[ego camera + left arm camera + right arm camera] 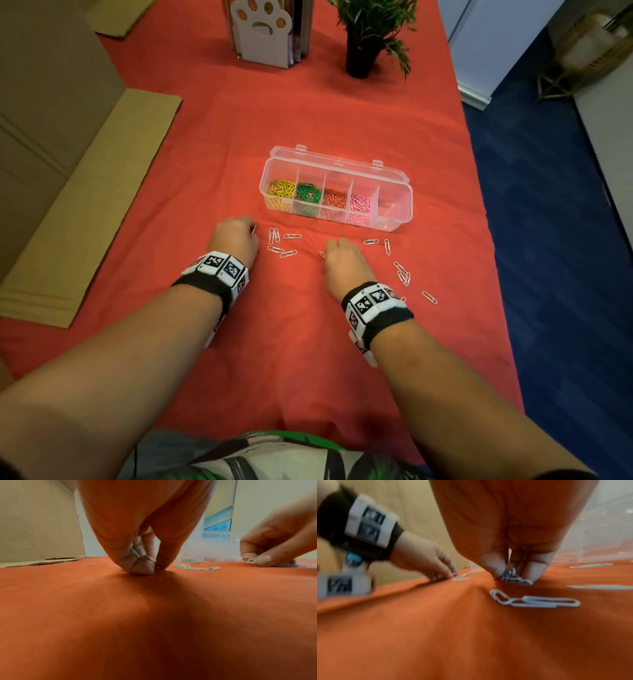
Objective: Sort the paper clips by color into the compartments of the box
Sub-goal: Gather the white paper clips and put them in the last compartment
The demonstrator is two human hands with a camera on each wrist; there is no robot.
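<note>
1. The clear plastic box (394, 192) with five compartments stands open on the orange cloth (308, 342), beyond both hands. From its left end the compartments hold yellow paper clips (281, 197), green paper clips (307, 198), orange paper clips (334, 202) and pink paper clips (360, 205); the last one on the right looks empty.
2. The loose white paper clips (281, 244) lie on the cloth in two groups, one between the hands and one to the right of the right hand.
3. The right hand (344, 262) has its fingers curled down and pinches a small bunch of white clips (513, 576) at the fingertips, touching the cloth.
4. The left hand (236, 243) has its thumb and fingers pressed together on the cloth and pinches one white clip (254, 229).
5. A flat brown cardboard (89, 205) lies to the left of the left hand.
</note>
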